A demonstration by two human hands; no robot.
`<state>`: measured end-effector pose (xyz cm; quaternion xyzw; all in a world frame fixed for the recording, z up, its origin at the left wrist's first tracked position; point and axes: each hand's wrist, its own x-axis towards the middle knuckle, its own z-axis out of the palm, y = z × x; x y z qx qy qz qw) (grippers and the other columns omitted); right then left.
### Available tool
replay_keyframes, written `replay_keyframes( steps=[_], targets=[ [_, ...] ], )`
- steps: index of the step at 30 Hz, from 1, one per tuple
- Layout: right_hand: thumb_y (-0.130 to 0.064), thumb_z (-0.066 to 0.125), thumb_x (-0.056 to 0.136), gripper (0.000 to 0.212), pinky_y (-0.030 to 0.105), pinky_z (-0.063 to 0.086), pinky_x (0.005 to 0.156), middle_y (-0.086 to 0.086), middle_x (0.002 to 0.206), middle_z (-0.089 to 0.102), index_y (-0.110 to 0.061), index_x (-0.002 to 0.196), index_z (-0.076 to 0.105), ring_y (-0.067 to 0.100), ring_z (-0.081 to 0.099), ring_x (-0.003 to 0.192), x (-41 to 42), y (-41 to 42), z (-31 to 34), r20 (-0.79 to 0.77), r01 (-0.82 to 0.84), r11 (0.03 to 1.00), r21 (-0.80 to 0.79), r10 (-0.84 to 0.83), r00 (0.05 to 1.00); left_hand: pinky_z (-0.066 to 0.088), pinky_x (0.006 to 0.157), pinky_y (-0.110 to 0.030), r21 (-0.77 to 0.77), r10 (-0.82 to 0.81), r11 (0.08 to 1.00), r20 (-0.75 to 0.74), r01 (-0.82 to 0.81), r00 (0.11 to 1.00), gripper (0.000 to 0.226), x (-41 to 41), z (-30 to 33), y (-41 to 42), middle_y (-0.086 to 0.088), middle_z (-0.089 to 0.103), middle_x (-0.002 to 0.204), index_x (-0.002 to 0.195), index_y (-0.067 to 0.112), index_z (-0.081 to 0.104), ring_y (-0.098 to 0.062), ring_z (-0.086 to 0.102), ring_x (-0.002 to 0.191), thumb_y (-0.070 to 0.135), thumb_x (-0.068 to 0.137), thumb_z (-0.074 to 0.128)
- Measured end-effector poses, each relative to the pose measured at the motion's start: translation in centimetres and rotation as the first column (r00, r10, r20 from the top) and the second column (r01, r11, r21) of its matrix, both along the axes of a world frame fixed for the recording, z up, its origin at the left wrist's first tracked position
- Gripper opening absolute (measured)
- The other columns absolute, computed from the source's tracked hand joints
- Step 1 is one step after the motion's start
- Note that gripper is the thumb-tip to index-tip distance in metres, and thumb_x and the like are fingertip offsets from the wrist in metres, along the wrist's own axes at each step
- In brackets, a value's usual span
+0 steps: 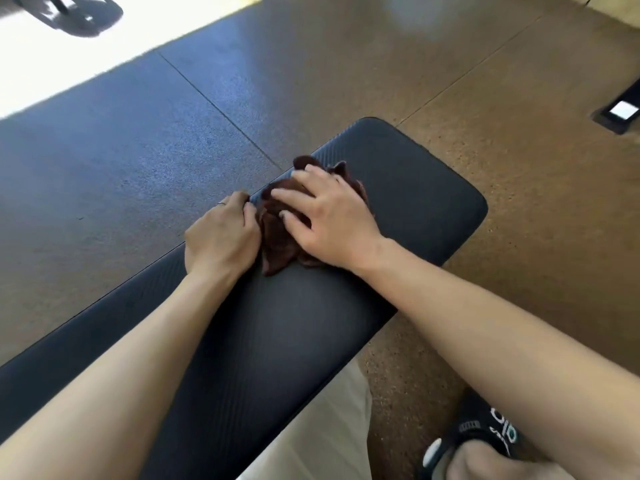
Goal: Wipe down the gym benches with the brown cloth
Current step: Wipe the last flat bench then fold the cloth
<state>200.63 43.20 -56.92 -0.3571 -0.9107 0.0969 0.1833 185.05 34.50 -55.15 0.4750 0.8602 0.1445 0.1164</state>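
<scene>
Wiping is the step in hand, as we judge it. We press our right hand (329, 220) flat, fingers spread, on the bunched brown cloth (277, 233), which lies on the black padded bench (294, 341) toward its far, rounded end. Our left hand (221, 237) curls over the bench's left edge, just beside the cloth and touching its fold; we cannot tell whether it pinches the fabric or only grips the pad. The pad nearer to us and the far end beyond the cloth both lie bare. The next move calls for steady downward pressure and a stroke along the pad, with the cloth kept gathered under the palm so it does not slip over the edge. No containers show in view; nothing holds liquid or spare cloths.
</scene>
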Motion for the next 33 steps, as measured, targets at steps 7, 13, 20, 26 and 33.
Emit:
replay_keyframes(
  steps=[7,13,20,26,33],
  targets=[
    [-0.04,0.047,0.094,0.045,0.054,0.032,0.118,0.012,0.148,0.057,-0.025,0.131,0.07,0.036,0.044,0.142,-1.9,-1.1,1.0,-0.014,0.299,0.954,-0.028,-0.299,0.954,0.046,0.091,-0.047,-0.001,0.017,1.0,-0.017,-0.017,1.0,0.033,0.3,-0.1,0.1,-0.01,0.066,0.127,0.119,0.022,0.059,-0.037,0.062,0.114,0.032,0.105,0.03],
    [-0.046,0.042,0.091,0.051,0.053,0.041,0.112,0.008,0.132,0.067,-0.025,0.124,0.074,0.032,0.055,0.131,-2.3,1.1,1.0,-0.011,0.007,0.999,-0.04,-0.008,1.0,0.046,0.09,-0.048,-0.014,0.034,0.999,-0.015,-0.035,0.999,0.034,0.4,0.1,0.3,-0.013,0.067,0.124,0.113,0.02,0.058,-0.039,0.063,0.112,0.035,0.106,0.028],
    [-0.045,0.043,0.098,0.046,0.047,0.042,0.11,0.006,0.133,0.062,-0.024,0.129,0.07,0.029,0.052,0.133,1.7,8.8,1.5,-0.001,0.253,0.967,0.012,-0.253,0.967,0.04,0.084,-0.045,-0.023,0.041,0.999,-0.028,-0.042,0.999,0.031,0.6,0.0,0.3,-0.01,0.066,0.124,0.116,0.022,0.056,-0.036,0.061,0.11,0.032,0.105,0.029],
    [-0.045,0.036,0.104,0.052,0.05,0.039,0.112,0.016,0.15,0.049,-0.022,0.145,0.058,0.038,0.045,0.138,10.9,5.5,2.2,0.003,0.603,0.795,-0.057,-0.604,0.797,0.041,0.087,-0.046,-0.012,0.044,0.999,-0.031,-0.044,0.999,0.033,0.7,-0.1,0.1,-0.012,0.066,0.124,0.117,0.019,0.057,-0.038,0.061,0.111,0.031,0.105,0.028],
    [-0.038,0.042,0.106,0.045,0.056,0.031,0.119,0.018,0.163,0.035,-0.024,0.146,0.058,0.042,0.024,0.152,11.6,-6.5,0.5,-0.042,0.67,0.735,-0.109,-0.676,0.735,0.043,0.089,-0.046,-0.016,0.039,0.999,-0.032,-0.04,0.999,0.035,0.7,0.0,0.3,-0.013,0.065,0.127,0.12,0.019,0.057,-0.038,0.061,0.113,0.031,0.105,0.028]
  ],
)
